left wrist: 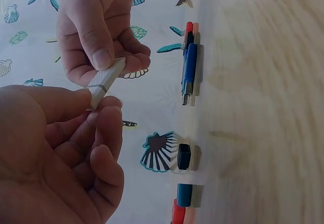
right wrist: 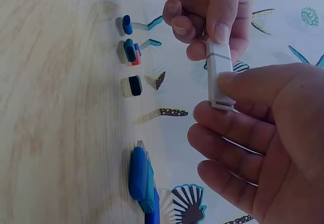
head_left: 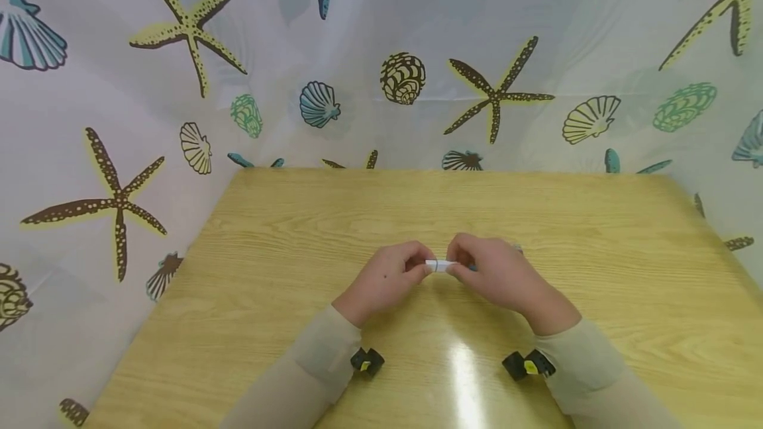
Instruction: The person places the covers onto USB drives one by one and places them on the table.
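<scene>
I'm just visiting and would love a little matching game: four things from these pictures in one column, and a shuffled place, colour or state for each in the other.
Things:
1. small white stick
2. tabletop
3. backdrop cloth
4. small device beside the left wrist

Descriptions:
A. covered in a seaside print
B. black with a yellow patch
C. pinched by the left hand and the right hand
D. light yellowish-brown with a wood grain

Right pairs: 1-C, 2-D, 3-A, 4-B
</scene>
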A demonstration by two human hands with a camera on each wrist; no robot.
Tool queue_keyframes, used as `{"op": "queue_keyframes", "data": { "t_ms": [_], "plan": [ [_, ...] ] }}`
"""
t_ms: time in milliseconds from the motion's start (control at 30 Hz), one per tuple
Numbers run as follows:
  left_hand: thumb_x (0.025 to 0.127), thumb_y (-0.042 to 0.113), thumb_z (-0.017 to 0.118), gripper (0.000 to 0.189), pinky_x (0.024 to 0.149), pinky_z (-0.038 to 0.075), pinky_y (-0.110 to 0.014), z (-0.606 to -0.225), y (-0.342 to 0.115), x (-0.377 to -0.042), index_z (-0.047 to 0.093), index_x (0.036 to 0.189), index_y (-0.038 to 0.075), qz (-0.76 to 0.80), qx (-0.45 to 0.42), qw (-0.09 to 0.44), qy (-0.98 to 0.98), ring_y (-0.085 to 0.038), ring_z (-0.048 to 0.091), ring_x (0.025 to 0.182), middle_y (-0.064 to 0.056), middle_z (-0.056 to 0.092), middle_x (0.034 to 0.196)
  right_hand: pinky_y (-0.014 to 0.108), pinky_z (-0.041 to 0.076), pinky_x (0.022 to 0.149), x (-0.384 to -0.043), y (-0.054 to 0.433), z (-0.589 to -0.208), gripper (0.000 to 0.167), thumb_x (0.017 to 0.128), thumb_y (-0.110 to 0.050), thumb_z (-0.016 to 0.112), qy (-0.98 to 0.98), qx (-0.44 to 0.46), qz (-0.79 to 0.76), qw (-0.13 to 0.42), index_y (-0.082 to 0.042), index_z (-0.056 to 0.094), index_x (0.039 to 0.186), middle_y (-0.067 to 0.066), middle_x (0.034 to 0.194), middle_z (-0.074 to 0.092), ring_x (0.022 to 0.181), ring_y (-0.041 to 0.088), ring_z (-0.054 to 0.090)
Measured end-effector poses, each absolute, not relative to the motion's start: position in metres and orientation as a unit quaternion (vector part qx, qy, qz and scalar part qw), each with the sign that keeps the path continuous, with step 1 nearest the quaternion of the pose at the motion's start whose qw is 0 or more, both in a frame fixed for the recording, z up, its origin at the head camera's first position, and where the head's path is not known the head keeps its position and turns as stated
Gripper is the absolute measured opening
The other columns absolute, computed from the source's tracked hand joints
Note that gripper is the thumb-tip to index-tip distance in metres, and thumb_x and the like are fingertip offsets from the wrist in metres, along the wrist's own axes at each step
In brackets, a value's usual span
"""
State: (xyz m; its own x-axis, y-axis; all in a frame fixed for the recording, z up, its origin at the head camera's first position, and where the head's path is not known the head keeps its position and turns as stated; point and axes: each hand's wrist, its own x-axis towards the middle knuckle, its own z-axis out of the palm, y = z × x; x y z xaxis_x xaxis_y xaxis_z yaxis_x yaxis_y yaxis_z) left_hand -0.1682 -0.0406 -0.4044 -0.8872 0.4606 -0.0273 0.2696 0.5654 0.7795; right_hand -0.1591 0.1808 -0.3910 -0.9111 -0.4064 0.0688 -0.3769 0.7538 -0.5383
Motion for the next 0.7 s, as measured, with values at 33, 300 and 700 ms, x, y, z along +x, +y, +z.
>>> {"op": "queue_keyframes", "data": {
  "t_ms": [33, 300, 700],
  "plan": [
    [0.102, 0.024, 0.063, 0.007, 0.072, 0.048, -0.03, -0.4046, -0.0409, -0.1684, 0.068, 0.108, 0.023, 0.414, 0.208, 0.115, 0.879, -0.013, 0.055, 0.079, 0.011, 0.064, 0.092, 0.033, 0.043, 0.06, -0.1595, 0.1806, -0.3917, 0.01, 0.097, -0.024, 0.071, 0.936, -0.209, -0.281, 0.029, -0.023, 0.061, 0.095, -0.01, 0.08, 0.062, 0.063, 0.012, 0.049],
    [0.103, 0.026, 0.062, 0.009, 0.071, 0.048, -0.03, -0.4057, -0.042, -0.1689, 0.068, 0.109, 0.024, 0.399, 0.203, 0.111, 0.888, -0.014, 0.054, 0.079, 0.011, 0.064, 0.091, 0.032, 0.043, 0.06, -0.1611, 0.1804, -0.3966, 0.009, 0.098, -0.022, 0.07, 0.936, -0.217, -0.273, 0.046, -0.022, 0.061, 0.097, -0.01, 0.076, 0.057, 0.062, 0.012, 0.048],
    [0.104, 0.028, 0.059, 0.019, 0.087, 0.05, -0.036, -0.4116, -0.0458, -0.1713, 0.069, 0.118, 0.019, 0.397, 0.207, 0.102, 0.888, -0.011, 0.059, 0.097, 0.012, 0.066, 0.108, 0.031, 0.042, 0.061, -0.1595, 0.1798, -0.401, 0.012, 0.096, -0.02, 0.071, 0.949, -0.232, -0.202, 0.075, -0.022, 0.06, 0.091, -0.008, 0.072, 0.054, 0.063, 0.011, 0.048]
  ]
}}
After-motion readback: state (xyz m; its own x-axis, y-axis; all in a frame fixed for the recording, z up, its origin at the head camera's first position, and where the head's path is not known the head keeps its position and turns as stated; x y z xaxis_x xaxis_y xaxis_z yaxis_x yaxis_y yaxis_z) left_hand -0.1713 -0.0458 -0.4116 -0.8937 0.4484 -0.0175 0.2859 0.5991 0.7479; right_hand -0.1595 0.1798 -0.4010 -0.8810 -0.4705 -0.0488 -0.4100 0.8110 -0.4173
